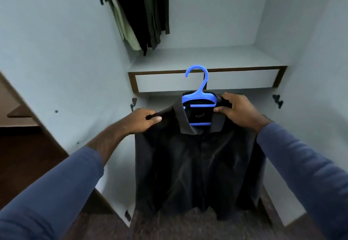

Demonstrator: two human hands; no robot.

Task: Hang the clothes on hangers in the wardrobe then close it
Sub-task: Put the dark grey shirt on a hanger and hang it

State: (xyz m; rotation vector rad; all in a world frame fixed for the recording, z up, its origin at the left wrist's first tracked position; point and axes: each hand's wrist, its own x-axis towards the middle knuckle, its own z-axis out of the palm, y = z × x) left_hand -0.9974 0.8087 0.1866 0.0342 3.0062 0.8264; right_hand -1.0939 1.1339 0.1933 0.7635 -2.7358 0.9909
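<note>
A dark collared shirt hangs in front of me on a blue plastic hanger, whose hook points up before the wardrobe's shelf. My left hand pinches the shirt's left shoulder. My right hand grips the right shoulder and collar beside the hanger. The wardrobe stands open, with several dark and olive garments hanging at its upper left.
A white shelf with a brown-edged drawer front runs across the wardrobe behind the hanger. The left door and right door are swung wide. Wooden furniture and dark floor lie at the left.
</note>
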